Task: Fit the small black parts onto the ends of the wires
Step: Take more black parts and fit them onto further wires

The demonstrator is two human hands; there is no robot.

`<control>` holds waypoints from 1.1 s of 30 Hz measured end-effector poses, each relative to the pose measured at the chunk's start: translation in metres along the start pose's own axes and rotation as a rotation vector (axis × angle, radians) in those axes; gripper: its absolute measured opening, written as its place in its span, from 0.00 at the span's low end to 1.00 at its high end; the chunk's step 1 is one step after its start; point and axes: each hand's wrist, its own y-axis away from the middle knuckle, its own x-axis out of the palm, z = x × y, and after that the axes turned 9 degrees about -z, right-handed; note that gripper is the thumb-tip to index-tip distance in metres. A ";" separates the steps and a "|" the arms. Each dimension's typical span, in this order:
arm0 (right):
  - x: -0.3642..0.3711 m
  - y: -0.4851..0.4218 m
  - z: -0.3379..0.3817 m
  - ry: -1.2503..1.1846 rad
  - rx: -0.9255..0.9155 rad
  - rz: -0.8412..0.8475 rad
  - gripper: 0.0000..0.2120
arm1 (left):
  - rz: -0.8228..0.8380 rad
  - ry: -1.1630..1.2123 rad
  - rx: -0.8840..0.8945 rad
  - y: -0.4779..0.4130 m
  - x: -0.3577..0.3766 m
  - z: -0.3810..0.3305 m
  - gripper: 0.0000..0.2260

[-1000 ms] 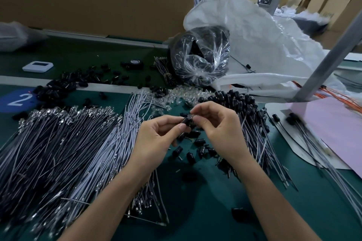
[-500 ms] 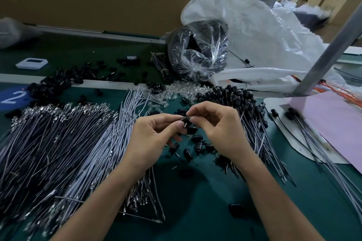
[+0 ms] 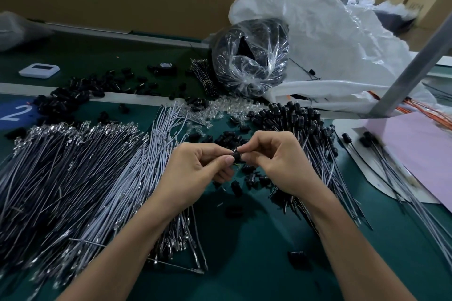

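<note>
Nearest the camera, well short of the small black part that both hands hold, a stray black part lies alone on the green mat. The left hand pinches the small black part between thumb and curled forefinger. The right hand closes its fingertips on the part's upper end from the other side, so both grips are clamped tight. Over the last second almost nothing has shifted: the same pinch on the same part, in the same spot above the mat. I judge that the fitting is still under way and the part is not yet seated; the wire end inside the pinch is too small to make out. Just below and beyond the held part lie loose black parts. To its left spreads the heap of grey wires with no black parts on them, which looks like most of the job. To its right and a little beyond lie the capped wires. Far beyond it stand a clear bag of more parts and a white sack
</note>
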 end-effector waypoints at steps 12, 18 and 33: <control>0.003 0.003 -0.001 -0.062 0.006 -0.027 0.11 | 0.013 -0.002 -0.012 -0.002 -0.003 -0.002 0.06; 0.003 0.000 -0.002 -0.009 0.018 -0.085 0.10 | -0.044 0.020 0.008 -0.001 0.000 -0.001 0.05; 0.001 0.001 -0.005 -0.239 -0.001 -0.001 0.13 | 0.024 0.054 0.023 0.001 -0.001 -0.001 0.05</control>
